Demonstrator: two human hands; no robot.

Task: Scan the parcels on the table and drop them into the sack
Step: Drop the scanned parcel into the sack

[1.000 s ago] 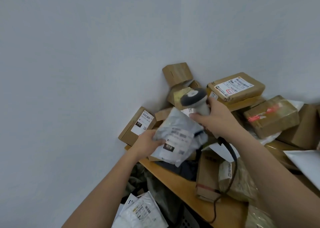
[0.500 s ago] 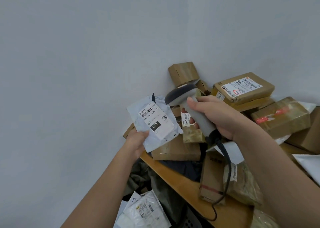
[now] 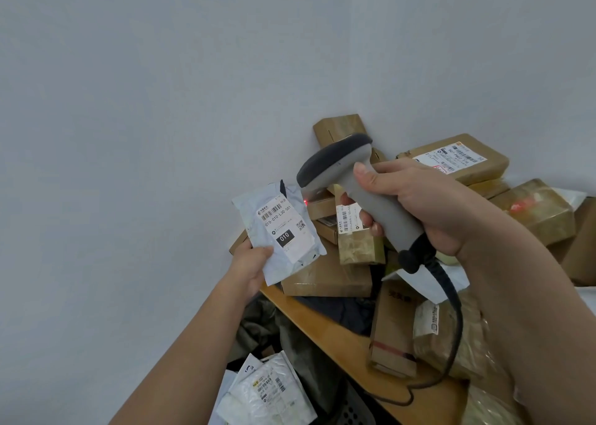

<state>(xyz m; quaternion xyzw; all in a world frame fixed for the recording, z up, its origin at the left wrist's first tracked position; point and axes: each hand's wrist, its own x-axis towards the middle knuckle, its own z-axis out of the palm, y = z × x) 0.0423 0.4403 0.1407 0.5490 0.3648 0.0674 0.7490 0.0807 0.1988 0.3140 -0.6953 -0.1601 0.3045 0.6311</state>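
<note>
The left hand (image 3: 250, 265) pinches the soft grey plastic parcel (image 3: 280, 229) by its corner, up above the wooden surface (image 3: 325, 320). The right hand (image 3: 416, 205) is wrapped around the grey scanner gun (image 3: 358, 179). The red light sits off the label, so the scan may miss.

Parcel sorting room: piled labelled parcels (image 3: 451, 162), scanner (image 3: 364, 192).
</note>
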